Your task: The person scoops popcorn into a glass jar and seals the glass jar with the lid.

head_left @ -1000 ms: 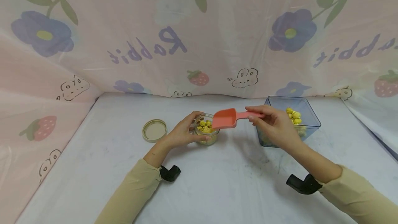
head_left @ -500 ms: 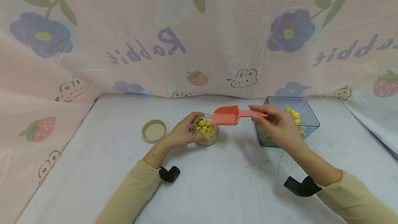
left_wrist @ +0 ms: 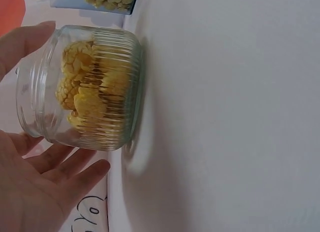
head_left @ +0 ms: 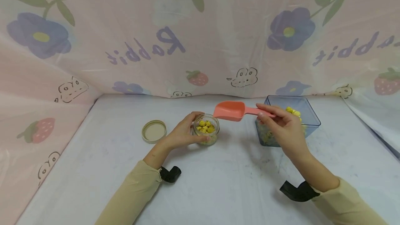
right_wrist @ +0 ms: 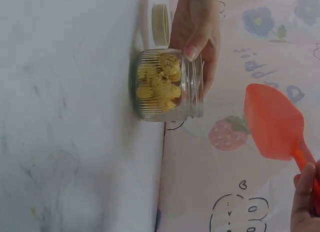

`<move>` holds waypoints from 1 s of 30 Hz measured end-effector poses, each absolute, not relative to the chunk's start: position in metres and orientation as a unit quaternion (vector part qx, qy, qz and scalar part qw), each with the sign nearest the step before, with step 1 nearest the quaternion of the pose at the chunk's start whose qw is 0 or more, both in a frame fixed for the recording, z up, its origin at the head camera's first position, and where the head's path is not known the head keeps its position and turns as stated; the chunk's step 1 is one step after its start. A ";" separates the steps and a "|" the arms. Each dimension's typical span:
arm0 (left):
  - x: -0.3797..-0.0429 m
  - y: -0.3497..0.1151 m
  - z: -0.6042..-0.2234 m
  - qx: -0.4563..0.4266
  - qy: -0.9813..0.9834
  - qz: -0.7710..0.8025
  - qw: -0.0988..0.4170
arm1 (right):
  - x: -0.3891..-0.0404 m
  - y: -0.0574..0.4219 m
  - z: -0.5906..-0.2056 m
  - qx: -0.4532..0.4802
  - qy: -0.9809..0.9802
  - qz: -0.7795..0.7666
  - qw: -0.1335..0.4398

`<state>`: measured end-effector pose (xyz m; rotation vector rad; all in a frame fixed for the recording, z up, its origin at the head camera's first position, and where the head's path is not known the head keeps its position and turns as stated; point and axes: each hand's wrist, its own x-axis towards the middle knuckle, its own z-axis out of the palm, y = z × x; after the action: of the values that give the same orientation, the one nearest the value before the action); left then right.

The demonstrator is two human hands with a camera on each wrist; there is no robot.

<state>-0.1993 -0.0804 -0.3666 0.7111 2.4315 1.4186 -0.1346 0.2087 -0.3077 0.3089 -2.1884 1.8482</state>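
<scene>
Glass jar (left_wrist: 46, 90), open at the top and ribbed on its lower wall, is near the middle of the table (head_left: 203, 190), about upright; whether its whole base touches the table cannot be told. Inside it, pieces of yellow popcorn (left_wrist: 80, 87) reach up to below the neck, which is clear glass. The person's left hand (head_left: 182, 133) holds this jar around the neck, the thumb on one side and the fingers on the opposite side, with the lower fingers spread a little apart. The right hand (head_left: 285, 127) pinches the handle of a coral-red plastic scoop (head_left: 230, 110) between thumb and fingers. The bowl of the scoop is raised above the jar, apart from it, with its tip toward the jar's mouth. To the right stands a bluish transparent bin (head_left: 289, 101), also open, which contains more yellow popcorn; in the head view the right hand comes before its near left part and hides some of the content. On the left of the jar lies its round lid (head_left: 154, 132), with the inner side up, just beyond the left hand. Behind everything hangs a pink sheet (head_left: 212, 37), printed with flowers, strawberries and rabbits.
</scene>
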 end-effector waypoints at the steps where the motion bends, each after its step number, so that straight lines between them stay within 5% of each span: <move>1: -0.199 -0.080 -0.366 0.245 0.834 0.481 0.115 | -0.134 0.210 -0.308 0.106 -0.750 0.639 0.131; 30: -0.200 -0.036 -0.334 0.248 0.865 0.436 0.017 | -0.130 0.251 -0.294 0.064 -0.696 0.685 0.204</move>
<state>-0.2000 -0.0363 -0.3335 0.7705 2.6879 1.3566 -0.1297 0.2511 -0.2944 0.1785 -1.9420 1.9124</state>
